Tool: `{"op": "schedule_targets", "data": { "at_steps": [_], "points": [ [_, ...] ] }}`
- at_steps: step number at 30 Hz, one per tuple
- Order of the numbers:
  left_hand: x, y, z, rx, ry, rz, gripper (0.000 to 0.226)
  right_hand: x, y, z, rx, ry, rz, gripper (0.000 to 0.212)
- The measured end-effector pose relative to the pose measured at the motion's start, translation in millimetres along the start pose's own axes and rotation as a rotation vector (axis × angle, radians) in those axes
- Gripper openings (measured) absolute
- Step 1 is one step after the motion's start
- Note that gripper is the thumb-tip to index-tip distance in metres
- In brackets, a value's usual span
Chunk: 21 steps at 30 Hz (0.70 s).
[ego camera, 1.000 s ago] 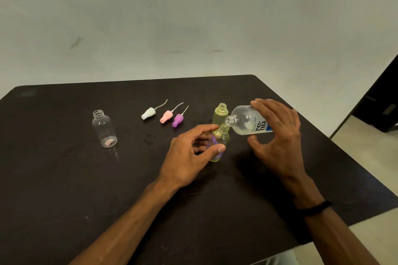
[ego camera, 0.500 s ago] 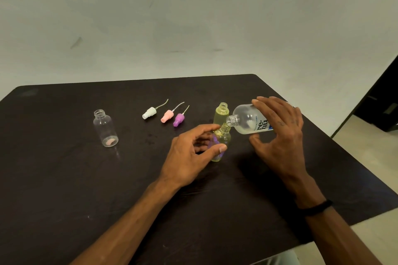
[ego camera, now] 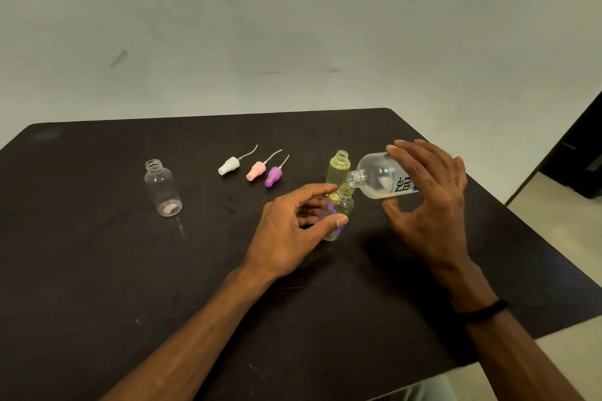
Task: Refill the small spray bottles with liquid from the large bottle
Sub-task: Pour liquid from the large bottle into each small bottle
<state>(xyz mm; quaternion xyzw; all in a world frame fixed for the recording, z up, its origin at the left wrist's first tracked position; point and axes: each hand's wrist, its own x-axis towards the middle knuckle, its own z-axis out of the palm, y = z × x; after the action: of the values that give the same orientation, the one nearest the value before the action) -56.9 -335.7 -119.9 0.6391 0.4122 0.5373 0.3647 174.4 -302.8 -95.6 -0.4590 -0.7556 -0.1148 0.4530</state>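
Observation:
My right hand grips the large clear bottle, tipped nearly flat with its open neck over the mouth of a small bottle. My left hand is closed around that small bottle with a purple mark, which stands on the table and holds yellowish liquid. Just behind it stands a second small bottle, uncapped and full of yellow liquid. A third small bottle, clear with a pink mark, stands uncapped far to the left.
Three spray caps lie in a row on the dark table: white, pink and purple, each with a thin tube. The table's right edge drops to a pale floor.
The large bottle has tipped slightly further down toward the small bottle's mouth. Both hands stay almost where they were.

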Motion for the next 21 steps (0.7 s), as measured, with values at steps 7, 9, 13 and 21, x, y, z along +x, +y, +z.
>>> {"op": "schedule_targets", "data": {
  "at_steps": [7, 9, 13, 21],
  "points": [
    [-0.1, 0.6, -0.3, 0.0, -0.006, 0.001, 0.048, -0.2, 1.1, 0.5, -0.012, 0.008, -0.015, 0.077],
    [-0.3, 0.1, -0.5, 0.011, -0.006, 0.005, 0.048, -0.3, 1.4, 0.3, -0.012, 0.007, -0.013, 0.077],
    [0.0, -1.3, -0.8, 0.009, -0.001, 0.007, 0.048, -0.5, 2.1, 1.0, -0.017, 0.006, -0.011, 0.078],
    [0.7, -2.9, -0.7, 0.001, 0.005, -0.004, 0.047, 0.0, 4.2, 2.0, -0.025, 0.012, -0.02, 0.077]
  ]
}}
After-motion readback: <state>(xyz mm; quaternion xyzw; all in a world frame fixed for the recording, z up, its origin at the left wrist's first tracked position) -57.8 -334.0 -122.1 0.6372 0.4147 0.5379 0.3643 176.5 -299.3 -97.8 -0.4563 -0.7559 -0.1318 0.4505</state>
